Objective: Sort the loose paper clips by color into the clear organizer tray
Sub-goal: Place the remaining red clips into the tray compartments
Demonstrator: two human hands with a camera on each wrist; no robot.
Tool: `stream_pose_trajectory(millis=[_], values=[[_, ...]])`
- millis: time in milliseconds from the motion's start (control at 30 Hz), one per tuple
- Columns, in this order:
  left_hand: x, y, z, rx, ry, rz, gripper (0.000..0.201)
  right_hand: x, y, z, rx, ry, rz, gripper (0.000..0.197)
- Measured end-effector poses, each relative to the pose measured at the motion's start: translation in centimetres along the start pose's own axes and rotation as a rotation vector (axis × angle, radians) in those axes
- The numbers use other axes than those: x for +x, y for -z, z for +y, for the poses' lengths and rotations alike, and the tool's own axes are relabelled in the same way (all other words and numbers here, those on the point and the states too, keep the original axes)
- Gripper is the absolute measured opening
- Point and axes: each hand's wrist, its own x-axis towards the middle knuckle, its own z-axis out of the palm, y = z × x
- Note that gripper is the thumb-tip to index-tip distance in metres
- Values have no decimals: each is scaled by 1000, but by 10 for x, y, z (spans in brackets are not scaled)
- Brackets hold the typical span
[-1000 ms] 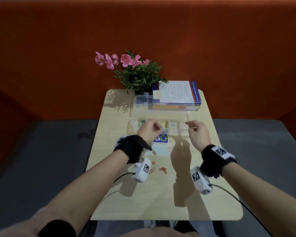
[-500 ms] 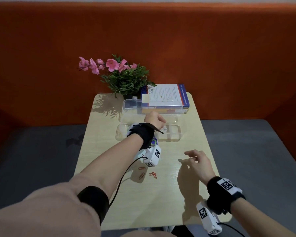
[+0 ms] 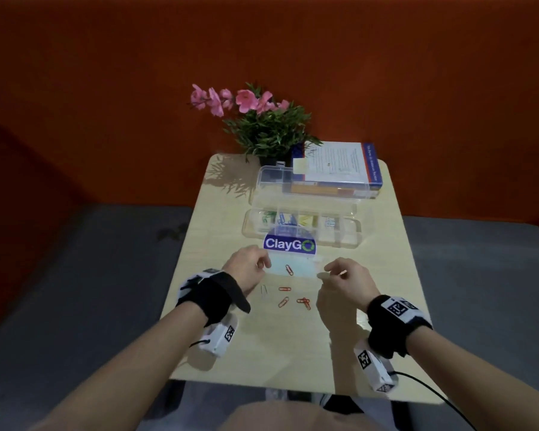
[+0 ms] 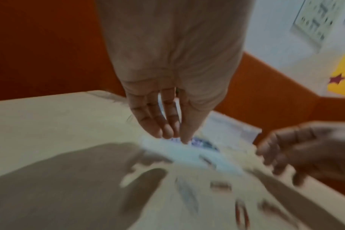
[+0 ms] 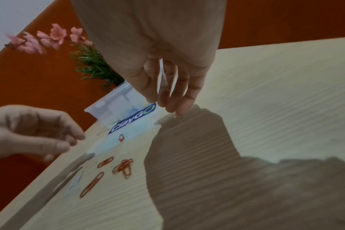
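The clear organizer tray lies mid-table with its lid open; green, blue, yellow and pale clips fill separate compartments. Several loose orange paper clips lie in front of it, one on a pale blue patch below a ClayGo sticker. A pale greenish clip lies left of them. My left hand hovers at the patch's left edge, fingers relaxed, nothing seen in it. My right hand hangs at the patch's right edge, fingers loose and empty.
A potted plant with pink flowers and a stack of books stand at the table's far edge behind the tray. An orange wall backs the table; grey floor lies on both sides.
My left hand has pulled back from the tray to the loose clips. My right hand came in from the table's right side to the patch's right edge.
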Motion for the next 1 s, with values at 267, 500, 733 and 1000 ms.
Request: stream_pose_trajectory(millis=[267, 500, 733, 1000], values=[[-12, -17, -14, 181, -184, -189, 22, 19, -42, -43, -222, 154, -106, 25], [-7, -14, -22, 183, -106, -175, 13, 19, -53, -51, -462, 366, -300, 28], [-4, -18, -33, 117, -53, -177, 32, -11, -60, -20, -632, 689, -260, 22], [5, -9, -26, -61, 13, -45, 22, -29, -46, -1, -600, 870, -112, 24]])
